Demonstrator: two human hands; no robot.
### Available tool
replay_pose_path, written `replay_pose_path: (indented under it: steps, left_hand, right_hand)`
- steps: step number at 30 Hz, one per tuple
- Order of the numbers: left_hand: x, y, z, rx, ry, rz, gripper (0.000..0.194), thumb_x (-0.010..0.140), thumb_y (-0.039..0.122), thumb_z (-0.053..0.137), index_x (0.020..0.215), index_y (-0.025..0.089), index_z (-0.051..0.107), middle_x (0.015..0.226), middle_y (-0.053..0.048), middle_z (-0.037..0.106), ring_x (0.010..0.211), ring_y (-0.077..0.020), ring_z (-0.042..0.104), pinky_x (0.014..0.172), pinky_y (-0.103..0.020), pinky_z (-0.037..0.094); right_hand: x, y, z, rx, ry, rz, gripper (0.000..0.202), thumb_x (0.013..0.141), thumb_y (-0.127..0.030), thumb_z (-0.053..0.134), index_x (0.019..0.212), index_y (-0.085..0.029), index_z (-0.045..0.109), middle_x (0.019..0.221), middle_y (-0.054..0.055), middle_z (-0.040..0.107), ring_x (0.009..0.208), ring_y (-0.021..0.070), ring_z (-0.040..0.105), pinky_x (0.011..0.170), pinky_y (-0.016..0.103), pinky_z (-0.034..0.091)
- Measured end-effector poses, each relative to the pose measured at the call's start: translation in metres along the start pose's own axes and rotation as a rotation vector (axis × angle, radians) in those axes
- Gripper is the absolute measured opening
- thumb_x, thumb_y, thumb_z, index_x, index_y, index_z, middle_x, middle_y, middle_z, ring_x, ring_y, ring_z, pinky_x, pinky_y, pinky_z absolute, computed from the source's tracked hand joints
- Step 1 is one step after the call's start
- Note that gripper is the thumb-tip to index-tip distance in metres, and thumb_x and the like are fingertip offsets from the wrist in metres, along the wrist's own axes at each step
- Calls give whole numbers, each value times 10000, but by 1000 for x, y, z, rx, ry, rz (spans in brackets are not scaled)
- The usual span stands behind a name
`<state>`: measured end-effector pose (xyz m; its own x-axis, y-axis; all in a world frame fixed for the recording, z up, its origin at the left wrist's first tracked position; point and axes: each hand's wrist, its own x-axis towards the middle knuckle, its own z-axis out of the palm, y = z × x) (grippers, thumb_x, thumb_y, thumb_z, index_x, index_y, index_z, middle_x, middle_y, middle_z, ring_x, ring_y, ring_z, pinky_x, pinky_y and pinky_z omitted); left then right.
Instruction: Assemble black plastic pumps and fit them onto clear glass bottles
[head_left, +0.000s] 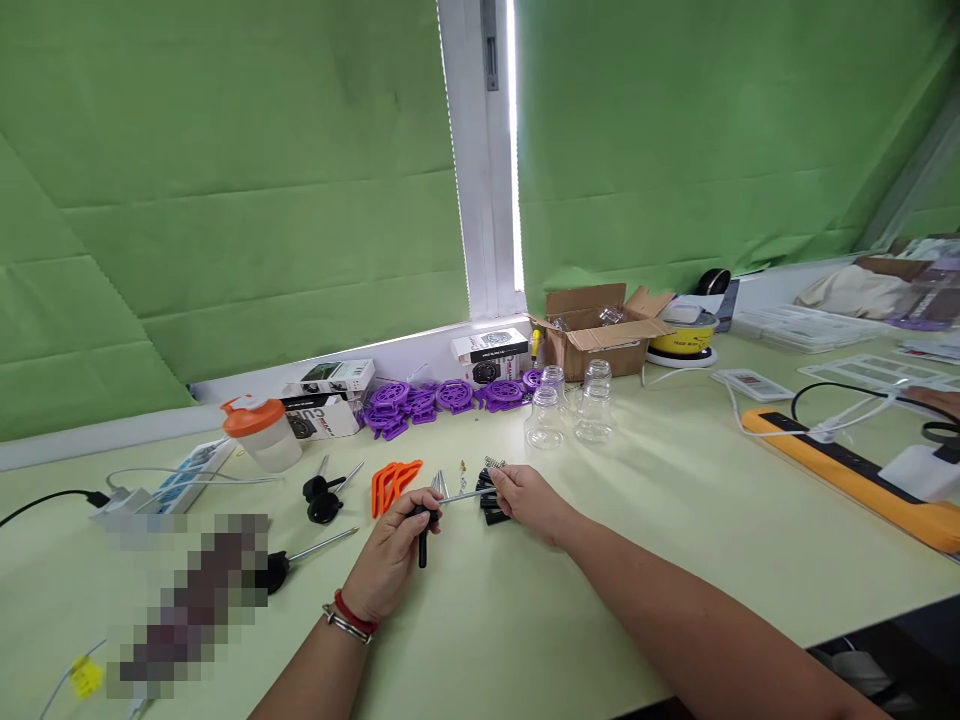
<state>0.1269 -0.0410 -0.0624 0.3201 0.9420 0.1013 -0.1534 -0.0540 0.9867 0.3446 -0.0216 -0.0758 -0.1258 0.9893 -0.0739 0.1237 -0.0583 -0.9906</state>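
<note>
My left hand [397,548] is closed around a black plastic piece [422,548] that sticks out below the fingers. A thin metal rod [459,496] runs from there to my right hand [529,500], whose fingertips pinch its far end. Just beneath the right hand lie several black parts [493,516], partly covered, with small springs [493,463] behind them. Orange angled pieces [394,485] rest beyond the left hand. To its left, a black knob with a metal shaft [324,505] lies near another such part [276,572].
Purple plastic parts [439,398] line the back. Glass jars [595,410] stand before an open cardboard box [604,345]. An orange-lidded shaker cup [262,430] and a power strip [199,470] are at left. Right holds an orange-and-black bar [847,480]; another person's hand [934,400] shows at the edge.
</note>
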Motion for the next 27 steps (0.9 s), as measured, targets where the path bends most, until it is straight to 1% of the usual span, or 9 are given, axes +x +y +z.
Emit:
replay_pose_path:
  steps: [6, 10, 12, 14, 17, 20, 23, 25, 27]
  left_hand:
    - [0, 0, -1, 9, 16, 14, 101, 805, 269, 571, 864, 218, 634, 1078, -40, 533, 823, -156, 484, 781, -314, 433]
    - [0, -1, -3, -10, 39, 18, 106, 809, 259, 571, 874, 208, 638, 1084, -42, 534, 818, -150, 484, 791, -321, 429]
    - [0, -2, -3, -25, 32, 19, 107, 817, 249, 562, 880, 202, 635, 1088, -46, 528, 826, -148, 478, 790, -318, 428]
    - [0, -2, -3, -30, 17, 17, 107, 822, 243, 554, 882, 201, 633, 1081, -46, 527, 831, -149, 474, 785, -312, 430]
    - [0, -1, -2, -34, 5, 14, 98, 815, 241, 562, 873, 209, 634, 1065, -37, 528, 817, -143, 471, 775, -297, 432]
    - [-1, -1, -1, -35, 7, 13, 91, 808, 242, 571, 866, 216, 636, 1064, -33, 529, 810, -139, 471, 772, -286, 435]
    - [-1, 0, -2, -27, 14, 15, 98, 807, 244, 571, 870, 214, 639, 1072, -41, 535, 820, -145, 478, 776, -292, 438]
    - [-1, -1, -2, -20, 19, 13, 104, 805, 246, 571, 875, 210, 640, 1080, -44, 539, 813, -146, 485, 783, -306, 439]
    - [-1, -1, -3, -18, 18, 11, 107, 808, 248, 567, 877, 210, 638, 1086, -42, 538, 809, -145, 487, 790, -316, 435]
  right_hand:
    - [0, -6, -7, 105, -68, 109, 413, 849, -553, 444, 680, -179, 486, 491, -44, 480, 373, 55, 324, 388, 213, 209]
    - [-3, -11, -13, 169, -114, 61, 263, 816, -448, 541, 851, -189, 508, 593, -43, 550, 382, 49, 353, 375, 197, 206]
    - [-4, -11, -14, 190, -137, 38, 257, 770, -388, 606, 905, -199, 496, 632, -49, 560, 401, 44, 370, 384, 188, 212]
    - [-4, -11, -14, 194, -143, 35, 255, 739, -359, 636, 869, -195, 491, 644, -48, 560, 419, 41, 384, 394, 183, 216]
    - [-4, -10, -13, 188, -131, 44, 243, 734, -363, 638, 791, -186, 481, 623, -46, 551, 429, 40, 380, 400, 182, 213]
    - [-3, -10, -11, 155, -125, 73, 261, 763, -399, 611, 728, -182, 470, 578, -53, 526, 410, 37, 351, 398, 184, 208]
    - [-3, -9, -10, 103, -136, 95, 319, 813, -447, 540, 664, -176, 463, 550, -46, 511, 379, 34, 333, 385, 191, 199]
    - [-2, -9, -11, 96, -135, 107, 335, 833, -465, 503, 671, -173, 479, 559, -37, 522, 369, 36, 338, 381, 194, 203]
    - [-3, -10, -11, 121, -125, 105, 307, 833, -465, 503, 727, -176, 501, 592, -30, 548, 372, 39, 352, 380, 195, 212]
